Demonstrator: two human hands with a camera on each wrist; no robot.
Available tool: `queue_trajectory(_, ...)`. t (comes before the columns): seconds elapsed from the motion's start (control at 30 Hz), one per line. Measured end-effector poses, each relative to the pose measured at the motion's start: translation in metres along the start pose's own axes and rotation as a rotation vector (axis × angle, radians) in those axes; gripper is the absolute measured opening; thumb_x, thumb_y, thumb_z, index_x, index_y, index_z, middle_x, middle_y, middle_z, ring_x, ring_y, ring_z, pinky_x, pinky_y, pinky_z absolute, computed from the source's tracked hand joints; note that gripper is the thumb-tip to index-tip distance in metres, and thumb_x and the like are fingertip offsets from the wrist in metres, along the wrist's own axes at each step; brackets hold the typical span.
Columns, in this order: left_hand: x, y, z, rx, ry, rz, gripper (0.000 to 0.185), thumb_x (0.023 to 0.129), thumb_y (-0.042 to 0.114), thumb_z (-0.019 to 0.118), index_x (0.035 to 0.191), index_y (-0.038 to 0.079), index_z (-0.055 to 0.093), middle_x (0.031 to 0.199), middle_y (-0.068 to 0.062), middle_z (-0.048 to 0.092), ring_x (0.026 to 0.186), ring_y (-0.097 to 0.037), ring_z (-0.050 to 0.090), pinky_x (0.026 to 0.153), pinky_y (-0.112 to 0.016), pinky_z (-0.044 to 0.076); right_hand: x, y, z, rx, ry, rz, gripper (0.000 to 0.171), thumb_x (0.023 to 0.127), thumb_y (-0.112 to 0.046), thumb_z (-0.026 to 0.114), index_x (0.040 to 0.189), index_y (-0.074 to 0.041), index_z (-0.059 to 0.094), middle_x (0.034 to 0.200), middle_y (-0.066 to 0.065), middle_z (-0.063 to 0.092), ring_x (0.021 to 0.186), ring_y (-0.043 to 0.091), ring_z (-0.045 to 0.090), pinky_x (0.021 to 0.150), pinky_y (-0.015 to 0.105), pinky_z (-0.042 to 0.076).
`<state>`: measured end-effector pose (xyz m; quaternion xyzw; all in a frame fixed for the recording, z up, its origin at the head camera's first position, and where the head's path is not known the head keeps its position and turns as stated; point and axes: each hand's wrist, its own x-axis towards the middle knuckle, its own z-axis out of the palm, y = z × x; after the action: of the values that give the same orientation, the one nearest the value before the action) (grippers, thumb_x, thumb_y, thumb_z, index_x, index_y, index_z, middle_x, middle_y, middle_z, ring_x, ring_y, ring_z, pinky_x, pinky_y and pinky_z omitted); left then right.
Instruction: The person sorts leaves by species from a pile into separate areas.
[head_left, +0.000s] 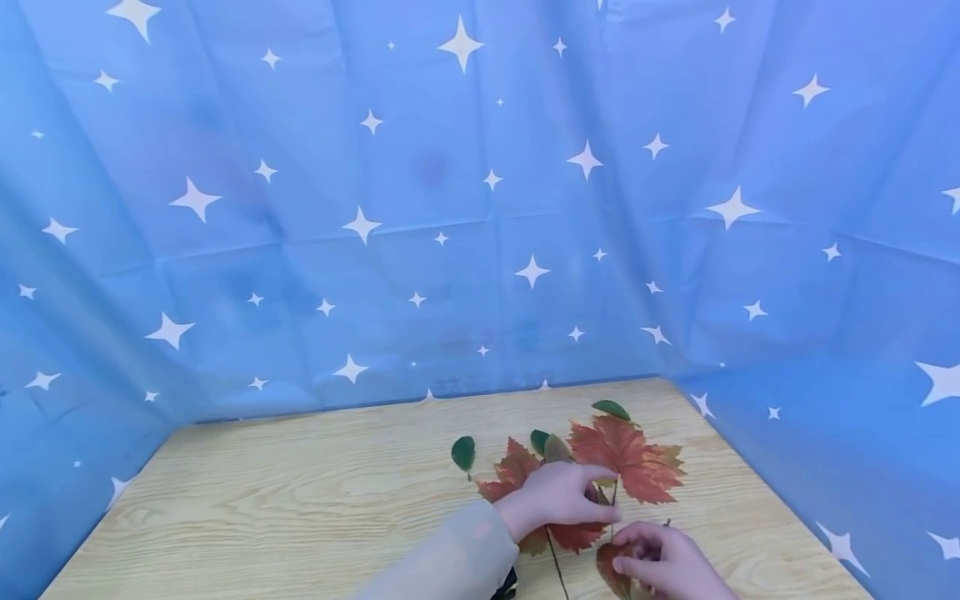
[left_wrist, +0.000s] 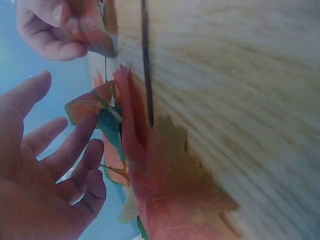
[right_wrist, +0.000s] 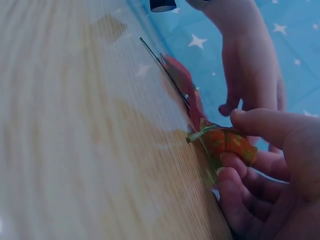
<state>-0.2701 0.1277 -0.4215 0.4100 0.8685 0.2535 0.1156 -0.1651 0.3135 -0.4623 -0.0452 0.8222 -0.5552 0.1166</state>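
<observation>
In the head view my left hand [head_left: 558,493] reaches over a red maple leaf [head_left: 517,467]. Its fingers are spread and loosely bent, with a fingertip right at a small red-green leaf [left_wrist: 90,106] in the left wrist view. My right hand [head_left: 671,565] is close to the near side of the table, pinching a reddish oval leaf [head_left: 613,571] between thumb and fingers. Orange and green mottling shows on this leaf [right_wrist: 227,142] in the right wrist view. Beyond both hands lies a larger red-orange maple leaf [head_left: 633,458], its thin stem pointing toward me.
Small green leaves lie around the maple leaves, one at the left [head_left: 463,452] and another at the back [head_left: 611,409]. A long dark stem [head_left: 557,562] runs toward the near edge. The wooden table [head_left: 285,500] meets a blue star-patterned cloth [head_left: 420,183] behind.
</observation>
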Motion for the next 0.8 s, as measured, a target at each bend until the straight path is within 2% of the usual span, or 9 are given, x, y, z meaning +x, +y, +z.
queue_trajectory(0.2,0.0018,-0.0001,0.0050,0.029,0.004,-0.029,0.042,0.088,0.040,0.071,0.128,0.028,0.065,0.082,0.021,0.064,0.072,0.007,0.056,0.060,-0.018,0.045,0.0013,0.0020,0.0001,0.013,-0.038,-0.012,0.027,0.093,-0.016,0.066,0.109,0.006,0.065,0.081,0.004,0.063,0.063,0.016,0.054,0.052,0.030,0.045)
queue_trajectory(0.47,0.0061,0.0020,0.0075,0.138,0.014,-0.030,0.033,0.088,0.030,0.073,0.121,0.030,0.070,0.085,0.020,0.065,0.075,0.006,0.056,0.064,-0.016,0.045,0.0004,0.0003,-0.0004,0.022,-0.049,0.022,0.028,0.092,-0.016,0.066,0.111,0.005,0.066,0.081,0.003,0.064,0.065,0.016,0.054,0.049,0.028,0.043)
queue_trajectory(0.6,0.0056,0.0013,0.0062,0.120,0.018,-0.026,0.027,0.088,0.025,0.073,0.115,0.028,0.073,0.085,0.018,0.065,0.076,0.006,0.057,0.065,-0.016,0.045,-0.0004,0.0000,-0.0010,0.025,-0.057,0.024,0.030,0.092,-0.016,0.067,0.112,0.006,0.066,0.078,0.003,0.063,0.063,0.015,0.052,0.049,0.028,0.042)
queue_trajectory(0.8,0.0046,-0.0014,0.0026,0.034,0.019,0.002,0.021,0.089,0.019,0.071,0.110,0.023,0.075,0.089,0.015,0.068,0.077,0.005,0.058,0.066,-0.015,0.046,-0.0017,-0.0002,-0.0030,0.012,-0.055,0.026,0.030,0.092,-0.014,0.065,0.113,0.007,0.065,0.080,0.003,0.065,0.065,0.017,0.054,0.050,0.029,0.044)
